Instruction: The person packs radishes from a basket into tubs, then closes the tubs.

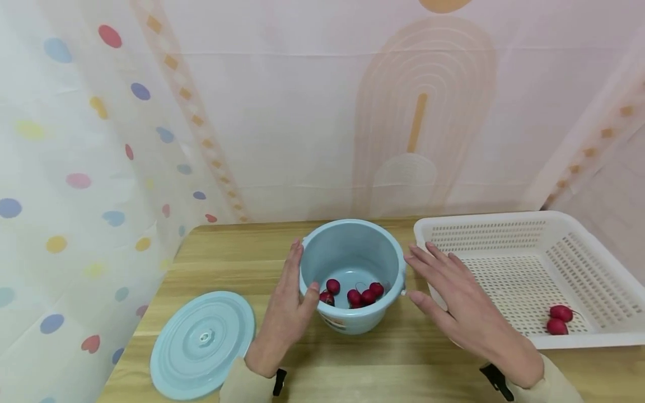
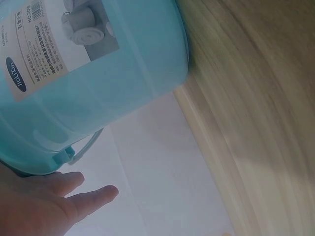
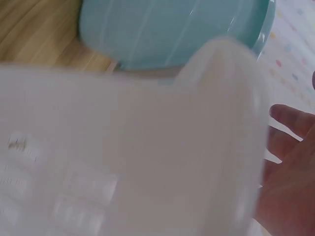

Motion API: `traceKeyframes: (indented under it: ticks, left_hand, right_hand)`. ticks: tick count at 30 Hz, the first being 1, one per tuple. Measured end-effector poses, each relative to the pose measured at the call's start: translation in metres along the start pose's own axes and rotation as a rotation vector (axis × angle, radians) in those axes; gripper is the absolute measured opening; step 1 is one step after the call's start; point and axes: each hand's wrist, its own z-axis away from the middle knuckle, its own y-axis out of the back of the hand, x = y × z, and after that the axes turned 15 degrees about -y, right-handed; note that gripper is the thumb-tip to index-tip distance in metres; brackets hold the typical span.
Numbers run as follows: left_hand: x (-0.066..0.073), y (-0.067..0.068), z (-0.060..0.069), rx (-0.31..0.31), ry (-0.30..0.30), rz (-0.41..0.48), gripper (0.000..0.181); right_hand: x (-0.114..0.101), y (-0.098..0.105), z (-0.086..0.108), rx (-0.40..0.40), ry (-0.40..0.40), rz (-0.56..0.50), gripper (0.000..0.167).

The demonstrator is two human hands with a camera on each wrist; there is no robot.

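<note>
A light blue bucket (image 1: 353, 323) with several red radishes (image 1: 368, 296) inside stands on the wooden table. My left hand (image 1: 287, 313) rests at its left rim, thumb over the edge and fingers extended along the side. In the left wrist view the hand (image 2: 54, 201) is at the rim of the labelled bucket (image 2: 123, 73), by its handle. My right hand (image 1: 463, 305) is spread to the right of the bucket, holding nothing, between it and the basket. The right wrist view has the hand (image 3: 290, 182) with parted fingers beyond the blurred basket edge (image 3: 221, 123); the bucket (image 3: 172, 29) lies past it.
A white perforated basket (image 1: 594, 340) stands at the right, holding two radishes (image 1: 557, 326) near its front edge. A round light blue lid (image 1: 201, 347) lies flat on the table (image 1: 237, 252) at the left. A patterned curtain (image 1: 302, 112) hangs behind.
</note>
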Motion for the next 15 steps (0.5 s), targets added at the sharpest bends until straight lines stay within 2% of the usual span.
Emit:
traceKeyframes:
  ticks: [6, 15]
  left_hand:
    - [-0.001, 0.001, 0.001, 0.017, -0.018, -0.001, 0.074]
    - [-0.002, -0.001, 0.000, 0.020, -0.028, -0.007, 0.074]
  right_hand:
    - [0.019, 0.013, 0.010, 0.032, 0.011, 0.029, 0.056]
    - [0.058, 0.029, 0.027, 0.062, -0.043, 0.081, 0.057]
